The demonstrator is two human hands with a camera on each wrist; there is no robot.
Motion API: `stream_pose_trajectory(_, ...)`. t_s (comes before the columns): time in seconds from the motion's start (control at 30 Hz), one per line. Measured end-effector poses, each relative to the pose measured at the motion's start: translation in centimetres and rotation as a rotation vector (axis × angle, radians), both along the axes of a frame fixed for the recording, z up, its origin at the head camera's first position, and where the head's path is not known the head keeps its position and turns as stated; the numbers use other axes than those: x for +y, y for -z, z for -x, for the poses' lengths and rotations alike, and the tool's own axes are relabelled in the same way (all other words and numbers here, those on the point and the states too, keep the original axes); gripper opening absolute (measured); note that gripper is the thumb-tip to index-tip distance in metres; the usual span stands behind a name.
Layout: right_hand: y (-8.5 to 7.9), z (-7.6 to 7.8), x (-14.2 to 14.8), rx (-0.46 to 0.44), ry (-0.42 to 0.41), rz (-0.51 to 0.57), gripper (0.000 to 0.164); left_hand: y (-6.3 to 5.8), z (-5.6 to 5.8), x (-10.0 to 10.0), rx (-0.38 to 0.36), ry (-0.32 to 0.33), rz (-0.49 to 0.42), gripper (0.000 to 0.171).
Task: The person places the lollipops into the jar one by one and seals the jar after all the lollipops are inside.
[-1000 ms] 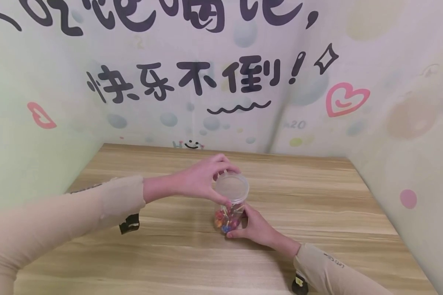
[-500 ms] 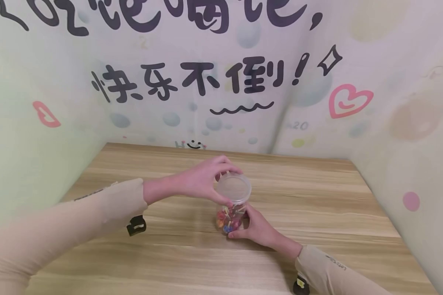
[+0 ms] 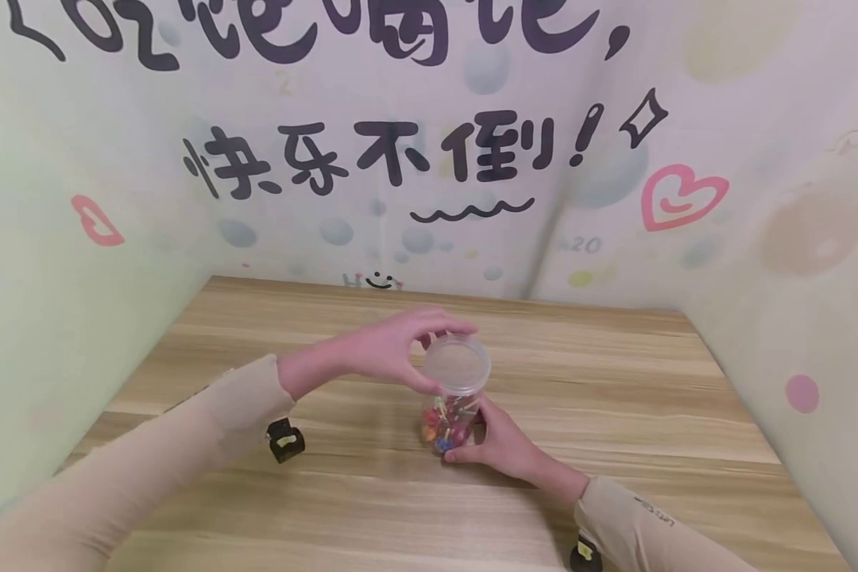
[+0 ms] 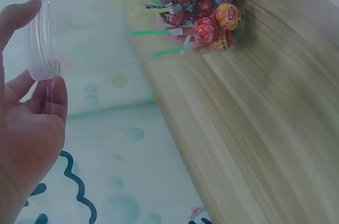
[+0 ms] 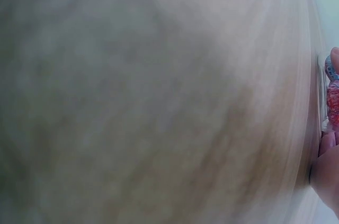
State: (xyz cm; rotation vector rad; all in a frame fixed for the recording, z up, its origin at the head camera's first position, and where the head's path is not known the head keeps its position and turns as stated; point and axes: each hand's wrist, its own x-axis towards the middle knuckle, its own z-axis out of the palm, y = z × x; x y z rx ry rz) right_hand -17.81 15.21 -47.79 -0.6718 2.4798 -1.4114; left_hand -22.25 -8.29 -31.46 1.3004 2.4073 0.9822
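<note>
A clear plastic jar stands upright on the table, with a round translucent lid at its top. In its lower part lie several wrapped lollipops in red, orange and blue, their green and yellow sticks pointing toward the lid. My left hand holds the lid by its rim, thumb on the near side and fingers on the far side. Low on the jar, my right hand grips the body from the right. Only part of that hand shows at the edge of the right wrist view, beside the lollipops.
The wood-grain table runs back to a pale wall printed with dark lettering, hearts and bubbles. Side walls close in on the left and right. Black wrist cameras hang below the left sleeve and the right sleeve.
My left hand and forearm have turned a little around the lid, and the left wrist camera has swung rightward. The right hand keeps its grip. The whole head view has shifted slightly.
</note>
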Motion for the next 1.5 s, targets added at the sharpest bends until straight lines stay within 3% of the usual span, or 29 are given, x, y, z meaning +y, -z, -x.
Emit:
stream_pose_trajectory(0.2,-0.1,0.0,0.0,0.008,-0.009,0.01,0.096,1.7,-0.5,-0.2,-0.101,-0.029,-0.173,0.085)
stream_pose_trajectory(0.53,0.0,-0.1,0.0,0.016,-0.018,0.024,0.097,4.2,-1.6,0.5,-0.156,-0.187,-0.436,0.085)
stream_pose_trajectory(0.7,0.1,0.0,0.1,0.024,-0.018,0.014,0.096,5.0,-2.0,0.7,-0.174,-0.253,-0.506,0.082)
stream_pose_trajectory(0.9,0.3,0.0,0.1,0.02,0.001,0.001,0.096,5.6,-2.6,1.0,-0.187,-0.321,-0.52,0.078)
stream_pose_trajectory(1.23,0.2,0.0,0.0,0.007,0.002,0.004,0.096,6.1,-3.0,1.0,-0.143,-0.28,-0.556,0.072)
stream_pose_trajectory(1.5,0.1,0.0,-0.1,-0.001,0.009,-0.009,0.096,6.5,-2.6,0.7,-0.164,-0.217,-0.55,0.071)
